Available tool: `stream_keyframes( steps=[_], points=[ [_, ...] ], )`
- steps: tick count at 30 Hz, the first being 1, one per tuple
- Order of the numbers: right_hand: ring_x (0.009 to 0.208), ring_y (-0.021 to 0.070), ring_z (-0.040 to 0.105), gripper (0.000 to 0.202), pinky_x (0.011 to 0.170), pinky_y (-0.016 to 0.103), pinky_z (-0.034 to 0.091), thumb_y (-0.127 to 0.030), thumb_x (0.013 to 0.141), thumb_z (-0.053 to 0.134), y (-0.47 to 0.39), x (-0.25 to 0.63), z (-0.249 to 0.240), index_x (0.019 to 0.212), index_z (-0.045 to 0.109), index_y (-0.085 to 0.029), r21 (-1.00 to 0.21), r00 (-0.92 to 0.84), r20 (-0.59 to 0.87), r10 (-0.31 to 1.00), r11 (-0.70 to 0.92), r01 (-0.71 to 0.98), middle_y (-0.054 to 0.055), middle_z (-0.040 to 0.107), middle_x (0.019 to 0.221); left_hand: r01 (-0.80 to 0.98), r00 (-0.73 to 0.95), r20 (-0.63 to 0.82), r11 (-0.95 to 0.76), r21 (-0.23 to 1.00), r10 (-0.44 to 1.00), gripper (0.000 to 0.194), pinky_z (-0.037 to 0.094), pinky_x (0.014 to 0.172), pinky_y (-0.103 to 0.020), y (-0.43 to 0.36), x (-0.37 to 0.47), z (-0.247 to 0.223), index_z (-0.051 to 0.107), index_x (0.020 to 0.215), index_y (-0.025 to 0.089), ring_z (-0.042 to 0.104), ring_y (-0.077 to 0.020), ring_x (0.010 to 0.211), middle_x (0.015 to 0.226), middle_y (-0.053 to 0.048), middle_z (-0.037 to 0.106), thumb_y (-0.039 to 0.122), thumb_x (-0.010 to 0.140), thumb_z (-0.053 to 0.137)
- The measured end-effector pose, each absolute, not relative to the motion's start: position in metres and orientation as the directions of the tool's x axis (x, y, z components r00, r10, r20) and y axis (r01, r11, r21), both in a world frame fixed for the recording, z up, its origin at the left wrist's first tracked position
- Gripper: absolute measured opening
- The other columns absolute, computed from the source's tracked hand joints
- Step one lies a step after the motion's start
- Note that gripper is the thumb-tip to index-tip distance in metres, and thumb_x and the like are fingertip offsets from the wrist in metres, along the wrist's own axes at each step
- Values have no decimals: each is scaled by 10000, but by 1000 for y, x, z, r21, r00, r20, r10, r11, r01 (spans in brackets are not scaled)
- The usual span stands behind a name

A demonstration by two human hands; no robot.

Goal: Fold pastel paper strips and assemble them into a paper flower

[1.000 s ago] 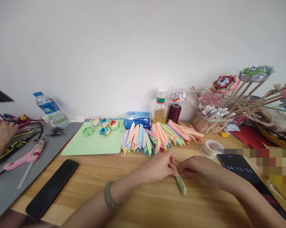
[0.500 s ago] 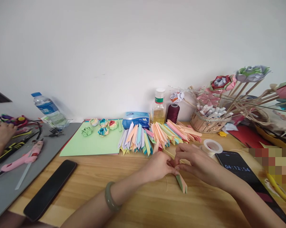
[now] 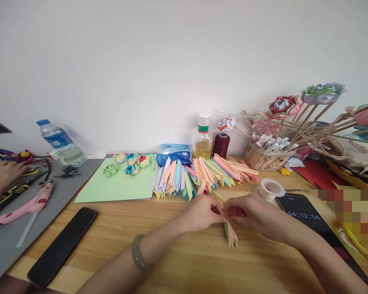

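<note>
My left hand (image 3: 204, 212), with a green bangle (image 3: 139, 254) at its wrist, pinches a small bundle of folded paper pieces (image 3: 231, 236). The bundle's green and peach ends point toward me, and its other ends stick out beyond the fingers. A small loop of thin pale thread (image 3: 222, 210) shows at the pinch. Close against it, my right hand (image 3: 249, 210) has its fingertips pressed together on the thread; the exact grip is partly hidden. A loose thread end hangs below my left hand. Behind my right hand stands a white spool of thread (image 3: 270, 191).
Folded paper pieces (image 3: 174, 179) lie in rows before a blue tissue pack (image 3: 173, 154). Paper rosettes (image 3: 110, 170) rest on green sheets (image 3: 95, 192). Phones (image 3: 63, 245) (image 3: 304, 218) flank my arms. A pink glue gun (image 3: 29, 206) and another person's hand (image 3: 6, 175) are at left.
The thread loop now shows between my hands, and my right fingers have drawn slightly away from my left. The paper bundle has turned a little. At left, the other person's hand has shifted right.
</note>
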State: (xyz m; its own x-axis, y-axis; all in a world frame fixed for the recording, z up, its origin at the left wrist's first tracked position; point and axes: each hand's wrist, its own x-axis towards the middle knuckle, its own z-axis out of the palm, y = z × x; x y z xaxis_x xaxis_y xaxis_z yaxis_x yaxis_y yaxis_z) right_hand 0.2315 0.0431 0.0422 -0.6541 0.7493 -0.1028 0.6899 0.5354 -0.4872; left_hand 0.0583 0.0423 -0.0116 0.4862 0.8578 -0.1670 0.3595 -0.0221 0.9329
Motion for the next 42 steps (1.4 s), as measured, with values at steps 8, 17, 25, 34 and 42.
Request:
stream_keyframes(
  steps=[8,17,25,34,42],
  points=[
    [443,78,398,198,447,213,234,-131,724,463,44,222,30,651,640,-181,-441,-636,-55,770,553,707,-11,589,525,331,480,-208,44,943,852,33,442,663,-241,43,59,-3,613,618,128,563,-123,644,645,6,623,131,613,646],
    [440,88,431,161,445,222,216,-120,669,462,42,221,31,615,607,-161,-366,-575,-46,817,522,771,17,598,529,414,474,-201,-15,910,857,157,436,806,-314,50,48,-12,650,674,156,585,-185,820,688,-12,650,270,584,710],
    [458,78,402,137,454,198,234,-109,625,454,38,216,36,594,571,-173,-479,-652,-107,751,535,696,-26,533,503,380,497,-235,34,925,835,152,423,828,-332,55,42,-10,627,637,139,598,-181,790,695,-22,652,253,581,711],
    [560,98,478,160,511,187,330,-126,719,457,42,220,36,769,602,-174,-671,-714,-87,695,489,557,-19,582,638,453,453,-174,-58,890,874,96,423,781,-286,49,49,-8,558,582,148,583,-146,756,682,11,621,141,574,653],
    [639,130,547,200,587,223,409,-190,787,456,52,223,28,806,651,-151,-754,-701,-86,708,413,511,14,656,731,650,424,92,-374,662,901,90,430,674,-259,29,53,5,502,607,185,541,-139,718,664,19,569,101,636,516]
  ],
)
